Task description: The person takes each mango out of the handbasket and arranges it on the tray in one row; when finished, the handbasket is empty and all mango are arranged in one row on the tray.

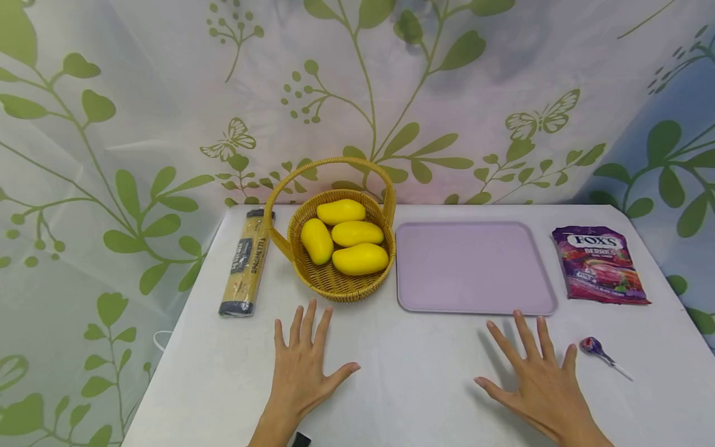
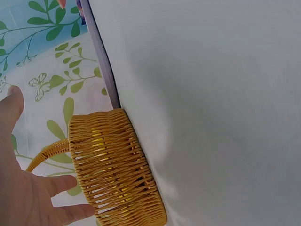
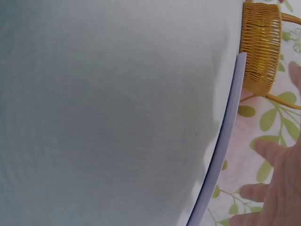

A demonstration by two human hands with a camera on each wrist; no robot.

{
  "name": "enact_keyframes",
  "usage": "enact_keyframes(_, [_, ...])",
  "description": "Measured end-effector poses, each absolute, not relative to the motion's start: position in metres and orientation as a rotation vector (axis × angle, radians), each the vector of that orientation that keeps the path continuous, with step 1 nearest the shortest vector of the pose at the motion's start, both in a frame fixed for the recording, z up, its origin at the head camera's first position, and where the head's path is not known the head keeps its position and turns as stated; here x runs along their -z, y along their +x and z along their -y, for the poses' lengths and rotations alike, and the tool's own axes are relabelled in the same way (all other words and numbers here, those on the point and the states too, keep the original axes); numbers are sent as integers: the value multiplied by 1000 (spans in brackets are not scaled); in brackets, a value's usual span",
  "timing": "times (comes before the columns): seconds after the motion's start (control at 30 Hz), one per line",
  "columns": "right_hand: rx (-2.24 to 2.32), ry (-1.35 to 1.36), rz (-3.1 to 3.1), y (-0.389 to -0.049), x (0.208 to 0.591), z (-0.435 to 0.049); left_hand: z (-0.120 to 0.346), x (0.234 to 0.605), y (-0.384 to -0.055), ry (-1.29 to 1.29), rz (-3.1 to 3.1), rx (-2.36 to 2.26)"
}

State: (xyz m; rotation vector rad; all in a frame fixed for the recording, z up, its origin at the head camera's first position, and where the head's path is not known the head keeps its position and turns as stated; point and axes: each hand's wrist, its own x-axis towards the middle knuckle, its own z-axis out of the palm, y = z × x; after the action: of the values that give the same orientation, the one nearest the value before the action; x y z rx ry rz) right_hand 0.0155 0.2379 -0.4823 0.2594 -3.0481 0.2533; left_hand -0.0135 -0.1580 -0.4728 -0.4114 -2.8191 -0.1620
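My left hand (image 1: 301,366), fingers spread and straight, holds nothing just in front of a round wicker basket (image 1: 335,293). Several yellow mangoes (image 1: 357,234) lie inside the basket, whose tall handle arches over them. My right hand (image 1: 542,379) is likewise spread, with nothing in it, near the front edge of a pale purple tray (image 1: 475,267). Right of that hand lies a wrapped lollipop (image 1: 593,347) with a white stick. In the left wrist view the basket's woven side (image 2: 117,169) stands beyond the fingers. The right wrist view shows the tray's rim (image 3: 221,150).
A packet of spaghetti (image 1: 246,267) lies left of the basket. At the right of the white table (image 1: 413,372) is a purple bag of Fox's berry candy (image 1: 600,266). A leaf-patterned curtain (image 1: 447,124) hangs behind the table. A small black object (image 1: 301,440) shows by the left wrist.
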Motion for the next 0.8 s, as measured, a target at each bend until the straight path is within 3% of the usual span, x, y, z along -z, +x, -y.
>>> enact_keyframes(0.8, [-249, 258, 3022, 12, 479, -237, 162, 471, -18, -407, 2810, 187])
